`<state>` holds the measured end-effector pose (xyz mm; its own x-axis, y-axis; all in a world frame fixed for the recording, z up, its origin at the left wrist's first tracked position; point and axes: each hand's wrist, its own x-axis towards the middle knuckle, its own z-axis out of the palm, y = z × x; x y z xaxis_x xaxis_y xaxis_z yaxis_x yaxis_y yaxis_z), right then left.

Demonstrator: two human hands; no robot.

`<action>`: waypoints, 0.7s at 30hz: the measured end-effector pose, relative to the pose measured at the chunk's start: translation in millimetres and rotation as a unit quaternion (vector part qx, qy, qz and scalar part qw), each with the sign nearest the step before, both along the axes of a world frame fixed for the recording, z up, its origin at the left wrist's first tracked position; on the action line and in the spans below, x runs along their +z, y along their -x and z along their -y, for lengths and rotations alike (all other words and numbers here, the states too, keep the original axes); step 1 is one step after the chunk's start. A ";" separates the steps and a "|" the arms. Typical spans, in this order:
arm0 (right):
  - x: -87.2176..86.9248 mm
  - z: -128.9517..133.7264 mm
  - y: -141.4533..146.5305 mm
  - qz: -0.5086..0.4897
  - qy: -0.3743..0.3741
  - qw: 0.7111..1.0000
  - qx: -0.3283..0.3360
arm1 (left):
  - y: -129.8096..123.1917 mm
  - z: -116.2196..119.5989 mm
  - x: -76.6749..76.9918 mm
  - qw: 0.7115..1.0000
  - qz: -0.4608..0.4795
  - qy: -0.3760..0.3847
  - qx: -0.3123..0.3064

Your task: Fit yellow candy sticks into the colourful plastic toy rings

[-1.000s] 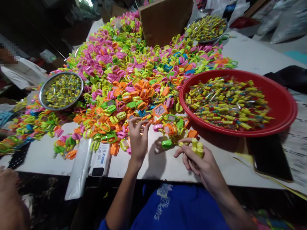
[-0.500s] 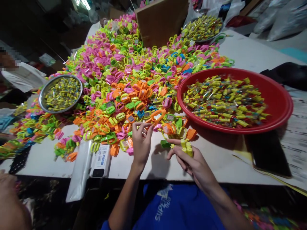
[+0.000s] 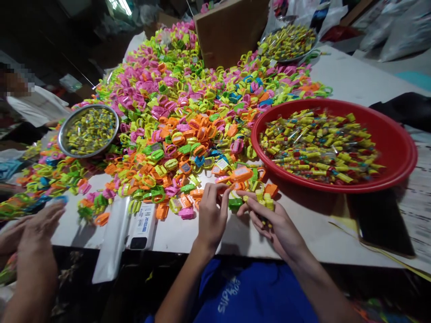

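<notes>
Red basin [image 3: 402, 146] beside heaped plastic rings [image 3: 175, 134]

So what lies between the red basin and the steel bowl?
A wide heap of pink, green, orange and yellow plastic bands fills that stretch, as the head view shows.

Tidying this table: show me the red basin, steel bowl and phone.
Red basin [image 3: 407, 152]: head view, on its right rim.
Steel bowl [image 3: 61, 134]: head view, on its left rim.
Phone [image 3: 384, 224]: head view, on its dark face.
</notes>
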<state>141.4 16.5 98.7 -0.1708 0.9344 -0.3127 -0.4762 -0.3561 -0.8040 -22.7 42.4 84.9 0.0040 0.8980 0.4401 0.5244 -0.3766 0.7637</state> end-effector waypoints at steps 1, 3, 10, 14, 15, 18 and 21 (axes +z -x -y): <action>-1.9 -0.7 0.4 -0.005 0.003 1.000 0.003 | 0.3 0.1 -0.6 1.000 -0.002 0.000 -0.006; -5.4 -2.2 1.0 -0.015 0.008 1.000 0.008 | 1.3 0.6 -1.6 1.000 -0.004 0.001 -0.015; -14.7 -3.9 0.2 -0.033 0.016 0.999 0.010 | 6.4 9.9 -0.2 0.997 -0.058 -0.053 -0.023; -18.1 -3.7 2.0 -0.057 0.017 0.998 -0.013 | 9.9 10.3 -1.8 0.996 -0.079 -0.026 -0.042; -19.4 -4.9 2.3 -0.062 0.017 0.998 -0.020 | 11.0 8.8 -3.5 0.995 -0.085 -0.013 -0.044; -23.5 -12.8 1.0 -0.075 0.008 0.996 -0.046 | 14.6 3.5 -11.8 0.993 -0.110 0.003 -0.044; -25.0 -23.6 -3.7 -0.083 -0.013 0.993 -0.087 | 18.4 1.2 -21.7 0.991 -0.126 0.005 -0.037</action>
